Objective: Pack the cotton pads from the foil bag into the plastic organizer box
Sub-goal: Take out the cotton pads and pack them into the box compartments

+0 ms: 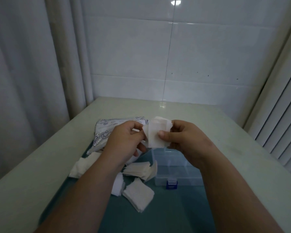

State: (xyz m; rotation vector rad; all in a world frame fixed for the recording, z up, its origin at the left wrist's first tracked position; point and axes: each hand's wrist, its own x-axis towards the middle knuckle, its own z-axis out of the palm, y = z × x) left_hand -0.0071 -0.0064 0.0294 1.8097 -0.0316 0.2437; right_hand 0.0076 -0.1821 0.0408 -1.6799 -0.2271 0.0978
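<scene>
Both hands hold a small stack of white square cotton pads (155,133) in the air above the table. My left hand (126,140) pinches the stack's left edge, and my right hand (181,138) grips its right side with the thumb on the front. A silver foil bag (104,132) lies behind my left hand, partly hidden. The clear plastic organizer box (173,172) with dividers and a blue latch (171,184) sits open below my right hand. Several loose cotton pads (138,192) lie scattered left of the box.
Everything rests on a teal mat (166,212) on a pale table (40,165). A tiled wall stands behind, a curtain hangs at the left, and a ribbed panel (282,123) runs along the right.
</scene>
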